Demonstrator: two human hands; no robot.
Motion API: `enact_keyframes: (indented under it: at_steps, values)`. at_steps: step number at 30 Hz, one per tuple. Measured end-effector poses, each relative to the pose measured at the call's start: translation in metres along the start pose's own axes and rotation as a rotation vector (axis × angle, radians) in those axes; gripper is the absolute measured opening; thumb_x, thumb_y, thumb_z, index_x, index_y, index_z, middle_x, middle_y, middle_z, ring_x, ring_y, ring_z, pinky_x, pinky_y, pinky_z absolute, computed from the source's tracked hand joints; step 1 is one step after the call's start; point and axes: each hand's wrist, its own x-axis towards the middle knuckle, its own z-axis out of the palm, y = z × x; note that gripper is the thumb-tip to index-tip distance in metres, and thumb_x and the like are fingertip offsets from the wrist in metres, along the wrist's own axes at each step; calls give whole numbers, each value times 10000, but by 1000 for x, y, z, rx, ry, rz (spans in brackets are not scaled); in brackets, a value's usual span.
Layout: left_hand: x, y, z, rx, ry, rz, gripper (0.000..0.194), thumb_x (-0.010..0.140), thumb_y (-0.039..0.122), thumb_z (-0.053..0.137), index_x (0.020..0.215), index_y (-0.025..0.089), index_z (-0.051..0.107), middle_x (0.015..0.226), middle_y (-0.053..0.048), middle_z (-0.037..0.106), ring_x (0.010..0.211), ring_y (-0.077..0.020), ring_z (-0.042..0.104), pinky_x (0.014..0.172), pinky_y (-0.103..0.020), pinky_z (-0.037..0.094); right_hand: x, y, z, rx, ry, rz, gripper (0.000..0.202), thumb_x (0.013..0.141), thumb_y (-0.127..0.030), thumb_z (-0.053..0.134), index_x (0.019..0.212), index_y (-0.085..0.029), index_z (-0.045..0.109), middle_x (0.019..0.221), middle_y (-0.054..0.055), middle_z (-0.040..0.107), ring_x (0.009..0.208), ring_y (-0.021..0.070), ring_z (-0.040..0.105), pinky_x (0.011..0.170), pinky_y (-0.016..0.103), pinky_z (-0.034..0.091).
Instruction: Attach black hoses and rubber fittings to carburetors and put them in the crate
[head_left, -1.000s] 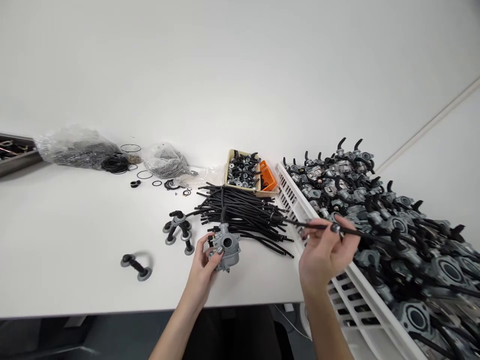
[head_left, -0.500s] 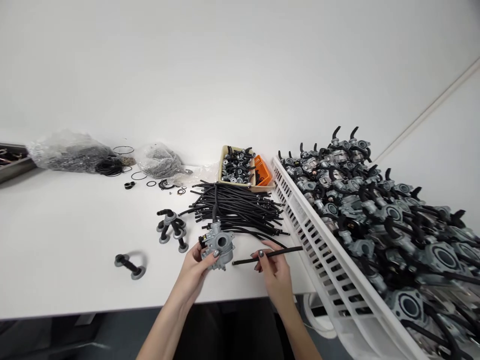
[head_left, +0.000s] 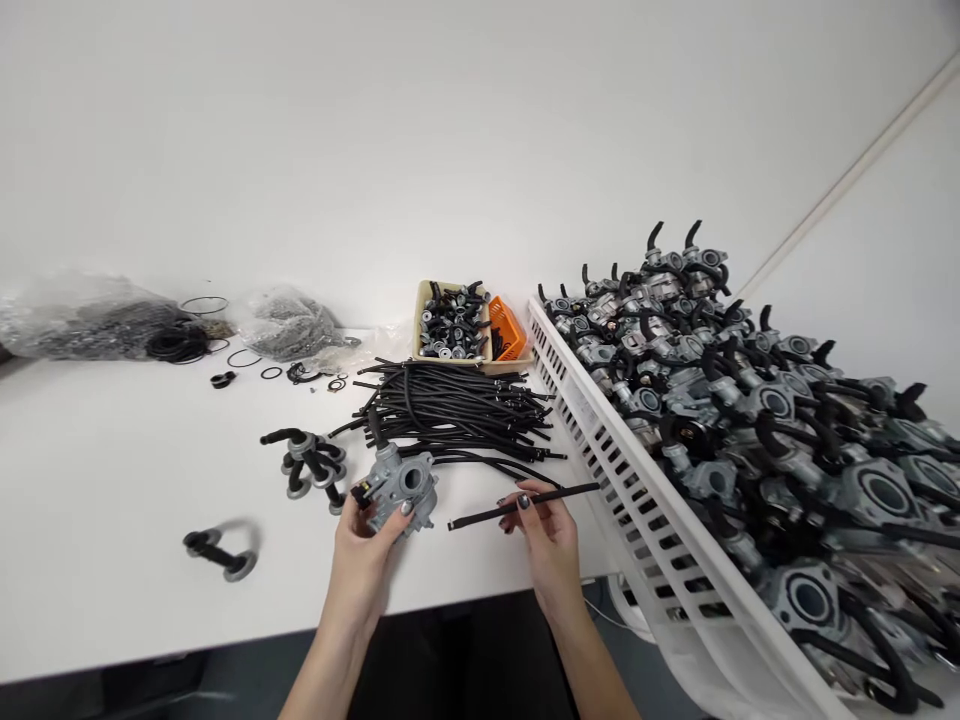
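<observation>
My left hand (head_left: 367, 545) grips a grey metal carburetor (head_left: 401, 490), its round bore facing me and a short black hose rising from its top. In my right hand (head_left: 546, 530) is a straight black rubber hose (head_left: 480, 516), pinched between thumb and fingers, with a small clip at its left end. That end is apart from the carburetor. Just beyond both hands lies a pile of black hoses (head_left: 457, 410) on the white table (head_left: 112, 500). Left of the carburetor stand several black elbow tubes with grey caps (head_left: 307, 462), and one more capped tube (head_left: 217, 555) lies nearer.
A white slatted crate (head_left: 622, 480) heaped with carburetors (head_left: 705, 390) borders the right side. At the back are a cream tray (head_left: 417, 325) of capped tubes, an orange basket (head_left: 508, 325), plastic bags (head_left: 281, 320) of parts and loose black rings (head_left: 271, 373).
The view has turned slightly right, so table items sit further left. The carburetor and the hose have moved further apart; both stay in the same hands.
</observation>
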Motion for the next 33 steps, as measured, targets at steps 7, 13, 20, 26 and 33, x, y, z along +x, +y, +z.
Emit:
enact_keyframes:
  at_steps: [7, 13, 20, 26, 33]
  values:
    - [-6, 1, 5, 180, -81, 98, 527, 601, 384, 865, 1044, 220, 632, 1025, -28, 710, 981, -202, 640, 817, -258, 509, 3, 5, -4, -86, 10, 19, 295, 833, -461, 680, 979, -208, 640, 732, 11, 673, 589, 131, 590, 606, 282, 492]
    - [-9, 2, 5, 237, -66, 92, 627, 611, 415, 846, 1157, 221, 606, 1111, -54, 693, 1053, -237, 627, 872, -303, 505, 9, 1, -9, -439, -86, -35, 456, 941, -496, 475, 1282, -213, 581, 674, -20, 531, 541, 126, 469, 511, 246, 410]
    - [-16, 9, 14, 237, -22, 89, 888, 568, 437, 837, 1360, 238, 488, 1017, -66, 713, 967, -260, 664, 845, -354, 522, 63, -51, 17, -969, -190, -597, 392, 985, -287, 378, 1301, -233, 604, 842, 68, 600, 783, 217, 577, 720, 335, 466]
    - [-22, 11, 17, 270, -18, 108, 933, 586, 475, 800, 1413, 230, 444, 885, -65, 717, 895, -268, 671, 793, -383, 530, 143, -54, 66, -1201, -279, -754, 272, 973, -215, 462, 1106, -205, 700, 985, 83, 680, 979, 238, 599, 911, 370, 430]
    - [-19, 9, 14, 288, -13, 131, 915, 598, 495, 777, 1403, 206, 456, 863, -63, 707, 853, -267, 675, 799, -386, 530, 156, -24, 90, -1269, -413, -741, 145, 924, -207, 563, 941, -219, 707, 1002, 48, 681, 1012, 221, 579, 902, 359, 422]
